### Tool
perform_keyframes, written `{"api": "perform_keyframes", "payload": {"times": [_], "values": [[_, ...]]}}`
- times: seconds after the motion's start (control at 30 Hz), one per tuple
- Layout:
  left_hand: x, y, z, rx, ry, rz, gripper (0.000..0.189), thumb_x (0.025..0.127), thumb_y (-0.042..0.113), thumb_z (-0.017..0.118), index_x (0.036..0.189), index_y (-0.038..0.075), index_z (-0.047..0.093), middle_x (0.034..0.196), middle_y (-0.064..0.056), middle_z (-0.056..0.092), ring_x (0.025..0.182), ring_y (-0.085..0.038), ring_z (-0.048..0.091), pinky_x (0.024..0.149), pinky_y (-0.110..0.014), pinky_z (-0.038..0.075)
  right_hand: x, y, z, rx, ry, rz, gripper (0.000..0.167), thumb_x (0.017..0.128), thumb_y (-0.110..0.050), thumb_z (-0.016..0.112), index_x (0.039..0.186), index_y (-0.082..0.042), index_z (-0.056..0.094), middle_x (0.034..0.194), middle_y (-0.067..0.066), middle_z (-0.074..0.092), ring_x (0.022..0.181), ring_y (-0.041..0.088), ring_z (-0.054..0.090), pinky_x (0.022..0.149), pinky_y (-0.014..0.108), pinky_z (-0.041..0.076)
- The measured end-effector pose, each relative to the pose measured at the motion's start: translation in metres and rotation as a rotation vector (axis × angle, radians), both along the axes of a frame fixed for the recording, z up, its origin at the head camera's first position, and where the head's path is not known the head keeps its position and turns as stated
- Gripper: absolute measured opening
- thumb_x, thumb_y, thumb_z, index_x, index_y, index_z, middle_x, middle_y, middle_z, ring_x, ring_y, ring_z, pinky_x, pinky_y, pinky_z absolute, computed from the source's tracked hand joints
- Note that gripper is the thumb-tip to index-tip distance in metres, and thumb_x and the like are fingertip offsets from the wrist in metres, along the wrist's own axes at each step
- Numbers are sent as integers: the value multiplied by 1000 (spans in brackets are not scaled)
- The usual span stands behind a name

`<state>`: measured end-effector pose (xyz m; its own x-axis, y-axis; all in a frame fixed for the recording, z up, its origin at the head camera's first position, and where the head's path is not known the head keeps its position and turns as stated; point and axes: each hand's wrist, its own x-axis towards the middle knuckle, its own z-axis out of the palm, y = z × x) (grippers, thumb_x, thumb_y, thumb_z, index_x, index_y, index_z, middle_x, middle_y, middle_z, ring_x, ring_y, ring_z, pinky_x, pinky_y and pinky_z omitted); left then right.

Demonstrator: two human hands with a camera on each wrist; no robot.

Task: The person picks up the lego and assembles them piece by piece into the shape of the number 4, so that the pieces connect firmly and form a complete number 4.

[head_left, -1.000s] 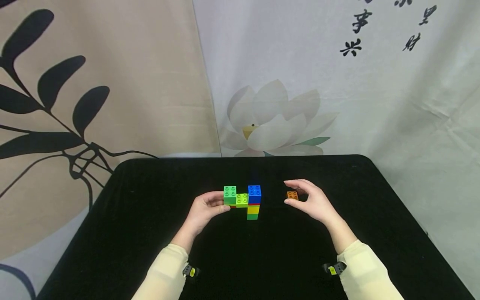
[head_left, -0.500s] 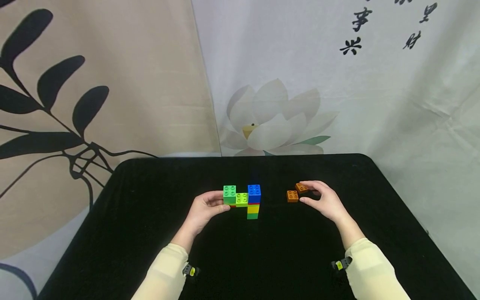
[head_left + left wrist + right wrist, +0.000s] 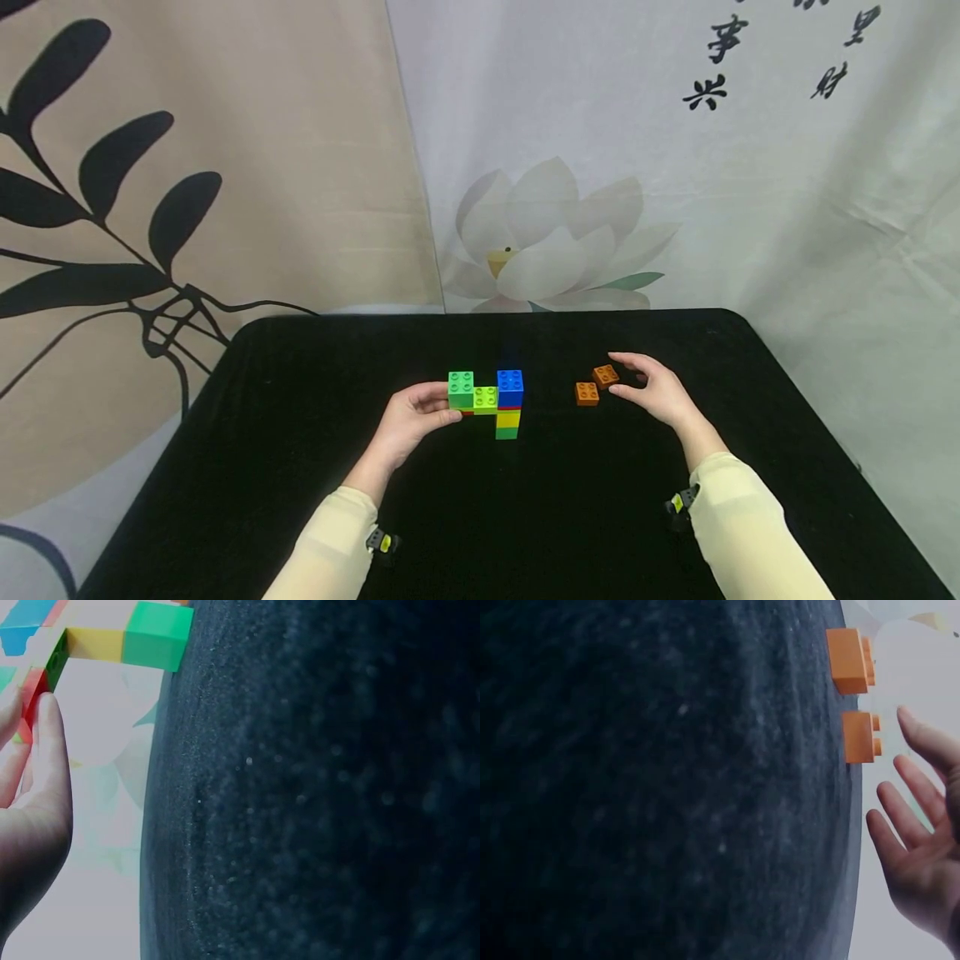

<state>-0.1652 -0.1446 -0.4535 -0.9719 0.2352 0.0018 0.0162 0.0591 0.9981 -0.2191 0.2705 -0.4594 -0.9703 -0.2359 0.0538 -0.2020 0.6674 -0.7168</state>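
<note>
My left hand [image 3: 408, 417] grips the left end of a toy-brick build, fingers behind and thumb in front. On top of the build are a green brick [image 3: 461, 392], a lower lime brick [image 3: 485, 402] and a blue brick [image 3: 510, 388]. Under the blue one, a yellow brick [image 3: 507, 420] sits over a dark green brick [image 3: 507, 433]; thin red edges show between layers. My right hand [image 3: 663, 396], thumb and fingers apart, is just right of the rear orange brick [image 3: 605, 376]. A second orange brick [image 3: 587, 394] lies slightly nearer and left. In the right wrist view that hand [image 3: 926, 855] holds nothing.
A black cloth-covered table [image 3: 480, 517] with rounded far corners lies under everything. Behind its far edge hangs a pale curtain [image 3: 555, 100] printed with a lotus, leaves and characters.
My right hand has moved right from around the front orange brick, touched the rear one, then let go and spread its fingers. Both orange bricks now show. The left hand has kept still.
</note>
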Motion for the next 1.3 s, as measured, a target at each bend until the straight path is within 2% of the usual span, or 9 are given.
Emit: {"api": "perform_keyframes", "payload": {"times": [0.37,0.7,0.97,1.3], "values": [[1,1,0,9,10,0,37,86,6,74,122,3,64,115,-12,69,105,-25,67,92,-34,54,-6,-2,-6,37,-65,71,60,93,-21,71,146,-9,47,149,23,41,134,47,36,107,66,29],[0,1,0,-9,12,3,39,86,6,74,124,1,63,116,-14,68,105,-25,67,92,-33,54,-8,-2,-11,75,-73,76,60,93,-18,70,147,-7,46,151,23,40,137,48,33,108,69,25],[0,1,1,-20,10,9,39,86,6,74,123,1,64,116,-14,68,104,-24,67,92,-32,54,-11,-6,-15,96,-58,40,56,95,-20,68,145,-6,48,149,23,42,136,48,35,108,68,26],[-1,0,1,-21,9,-2,40,86,7,74,124,1,63,116,-14,68,105,-25,67,92,-33,54,-12,-11,-16,80,-83,-88,42,98,-20,64,138,-9,55,144,23,48,133,47,38,105,68,30]]}}
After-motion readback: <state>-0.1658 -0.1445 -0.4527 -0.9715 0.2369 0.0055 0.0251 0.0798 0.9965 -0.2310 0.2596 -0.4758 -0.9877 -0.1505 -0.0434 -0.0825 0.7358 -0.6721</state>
